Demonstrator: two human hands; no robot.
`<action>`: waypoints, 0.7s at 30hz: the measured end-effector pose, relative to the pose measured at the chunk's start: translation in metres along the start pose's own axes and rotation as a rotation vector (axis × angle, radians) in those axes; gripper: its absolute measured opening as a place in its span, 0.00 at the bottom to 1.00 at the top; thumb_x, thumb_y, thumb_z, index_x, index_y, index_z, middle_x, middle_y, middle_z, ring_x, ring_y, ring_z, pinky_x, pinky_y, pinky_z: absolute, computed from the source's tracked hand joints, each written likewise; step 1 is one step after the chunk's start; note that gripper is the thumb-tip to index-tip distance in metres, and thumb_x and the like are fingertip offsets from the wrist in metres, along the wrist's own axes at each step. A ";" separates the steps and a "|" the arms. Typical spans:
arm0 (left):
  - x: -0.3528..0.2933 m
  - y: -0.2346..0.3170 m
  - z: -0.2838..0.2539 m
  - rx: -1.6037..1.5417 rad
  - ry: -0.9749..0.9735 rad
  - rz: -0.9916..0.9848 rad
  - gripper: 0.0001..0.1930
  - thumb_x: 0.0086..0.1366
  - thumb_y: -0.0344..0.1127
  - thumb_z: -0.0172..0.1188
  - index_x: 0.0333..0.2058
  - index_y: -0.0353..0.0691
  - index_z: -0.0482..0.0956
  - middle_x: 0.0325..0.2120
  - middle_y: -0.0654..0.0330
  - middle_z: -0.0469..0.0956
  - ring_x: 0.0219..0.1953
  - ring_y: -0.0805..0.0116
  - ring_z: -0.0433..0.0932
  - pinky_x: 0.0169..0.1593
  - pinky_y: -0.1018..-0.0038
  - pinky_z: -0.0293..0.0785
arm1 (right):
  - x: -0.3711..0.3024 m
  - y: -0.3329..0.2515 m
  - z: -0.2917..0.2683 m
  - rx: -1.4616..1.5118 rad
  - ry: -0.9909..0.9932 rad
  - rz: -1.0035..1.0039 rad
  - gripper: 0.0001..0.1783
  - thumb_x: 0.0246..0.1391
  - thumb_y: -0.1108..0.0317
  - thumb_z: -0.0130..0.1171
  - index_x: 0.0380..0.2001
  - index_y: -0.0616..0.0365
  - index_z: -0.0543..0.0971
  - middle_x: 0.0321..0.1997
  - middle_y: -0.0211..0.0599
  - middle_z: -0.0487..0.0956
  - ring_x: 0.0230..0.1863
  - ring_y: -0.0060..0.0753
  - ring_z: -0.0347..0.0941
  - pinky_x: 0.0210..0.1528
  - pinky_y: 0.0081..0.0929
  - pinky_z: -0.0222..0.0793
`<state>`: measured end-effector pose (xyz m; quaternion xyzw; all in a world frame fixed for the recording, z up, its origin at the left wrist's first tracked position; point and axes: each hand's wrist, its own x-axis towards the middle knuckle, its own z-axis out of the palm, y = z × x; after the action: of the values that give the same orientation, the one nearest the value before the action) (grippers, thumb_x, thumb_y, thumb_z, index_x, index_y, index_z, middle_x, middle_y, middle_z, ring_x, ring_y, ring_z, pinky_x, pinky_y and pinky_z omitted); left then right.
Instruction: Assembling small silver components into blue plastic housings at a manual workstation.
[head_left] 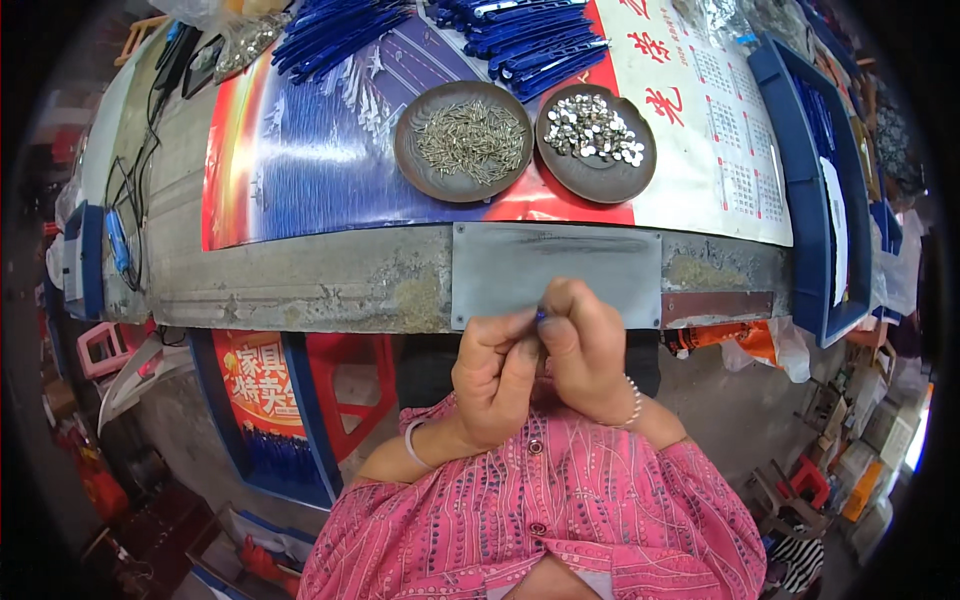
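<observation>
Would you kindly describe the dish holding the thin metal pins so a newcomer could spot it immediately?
Start at the long workbench covered by a glossy red-and-blue poster. Near its middle, beyond the person's hands, two round dark-brown dishes sit side by side. The pin dish is the left one, filled with slim needle-like metal pins, whereas the right dish holds small round shiny silver pieces.

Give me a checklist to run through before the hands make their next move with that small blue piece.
1. Small blue piece pinched between both hands: ok.
2. Left hand and right hand close together over the grey metal plate: ok.
3. Dish of thin pins stocked: ok.
4. Dish of shiny round caps stocked: ok.
5. Pile of blue strips on the table: ok.
6. Piece's alignment in the fingers: cannot tell, mostly hidden.
</observation>
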<state>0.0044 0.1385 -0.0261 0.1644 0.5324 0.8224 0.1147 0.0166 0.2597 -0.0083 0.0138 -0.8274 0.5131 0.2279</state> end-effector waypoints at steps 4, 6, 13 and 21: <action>-0.008 0.007 -0.002 -0.050 -0.023 0.023 0.12 0.65 0.21 0.47 0.48 0.30 0.65 0.36 0.57 0.74 0.33 0.81 0.70 0.39 0.84 0.69 | 0.001 -0.007 -0.008 0.440 -0.059 0.357 0.03 0.53 0.76 0.51 0.30 0.66 0.70 0.26 0.37 0.72 0.24 0.28 0.65 0.27 0.23 0.63; -0.005 0.005 0.001 -0.021 0.056 0.043 0.12 0.65 0.20 0.48 0.47 0.31 0.66 0.36 0.58 0.74 0.33 0.81 0.70 0.38 0.84 0.68 | 0.004 0.000 0.003 0.219 0.117 -0.078 0.06 0.48 0.75 0.58 0.28 0.64 0.71 0.24 0.38 0.72 0.21 0.33 0.69 0.23 0.23 0.64; -0.005 0.004 -0.003 0.175 0.032 0.087 0.11 0.65 0.20 0.49 0.46 0.30 0.67 0.37 0.58 0.74 0.34 0.80 0.71 0.39 0.84 0.68 | 0.001 -0.004 0.006 -0.155 0.105 -0.172 0.10 0.45 0.77 0.57 0.33 0.61 0.70 0.25 0.37 0.72 0.24 0.38 0.68 0.42 0.38 0.63; -0.006 -0.001 -0.003 -0.018 0.041 0.043 0.10 0.66 0.22 0.47 0.46 0.32 0.65 0.31 0.60 0.73 0.29 0.84 0.68 0.33 0.85 0.67 | 0.004 -0.015 -0.007 0.534 -0.104 0.521 0.05 0.55 0.74 0.53 0.30 0.65 0.70 0.22 0.37 0.71 0.22 0.25 0.69 0.25 0.22 0.65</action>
<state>0.0092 0.1344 -0.0295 0.1578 0.5234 0.8327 0.0876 0.0198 0.2591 0.0084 -0.1125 -0.6508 0.7500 0.0358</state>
